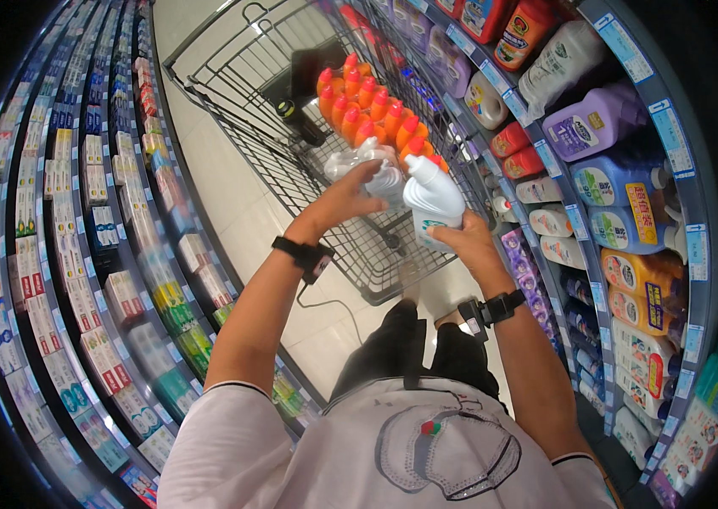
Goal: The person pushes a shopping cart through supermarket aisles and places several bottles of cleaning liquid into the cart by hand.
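My right hand grips a white squeeze bottle around its lower side, its pale nozzle pointing up and to the left. Just left of it, my left hand is at clear, white-capped bottles that look wrapped in plastic; its fingers reach over their near side, and whether they grip is unclear. Both hands are over the near end of a wire shopping cart. Beyond them in the cart stand several orange bottles with red caps in rows. A dark bottle lies to their left.
Shelves of small boxed goods run along the left. On the right, shelves hold a purple jug, blue bottles and orange bottles. A black box-like object is at the cart's far part. A cable hangs below my left wrist.
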Motion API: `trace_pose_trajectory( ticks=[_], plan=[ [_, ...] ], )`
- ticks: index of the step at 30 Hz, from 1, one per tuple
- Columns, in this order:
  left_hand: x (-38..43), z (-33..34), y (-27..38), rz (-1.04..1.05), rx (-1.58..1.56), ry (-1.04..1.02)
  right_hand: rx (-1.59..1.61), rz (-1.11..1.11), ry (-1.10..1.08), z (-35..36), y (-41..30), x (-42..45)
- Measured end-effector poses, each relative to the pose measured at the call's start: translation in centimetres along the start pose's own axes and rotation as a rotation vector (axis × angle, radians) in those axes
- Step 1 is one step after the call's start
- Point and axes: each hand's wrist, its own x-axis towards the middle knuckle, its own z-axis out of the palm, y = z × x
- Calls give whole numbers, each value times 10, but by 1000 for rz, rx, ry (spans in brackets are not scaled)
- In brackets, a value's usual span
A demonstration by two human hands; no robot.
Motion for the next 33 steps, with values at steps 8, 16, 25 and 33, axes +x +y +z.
trace_pose_trajectory(
  ticks=[8,16,25,33],
  plan=[
    [-36,24,46,-18,-292,-168,-72,87,-219,20,12,14],
    [-27,28,7,11,141,-67,-259,35,-226,29,40,20],
    [8,24,-80,-132,276,67,-168,141,-218,10,44,1],
    [24,28,-150,-220,115,142,-207,154,-157,-5,43,-15]
  ],
)
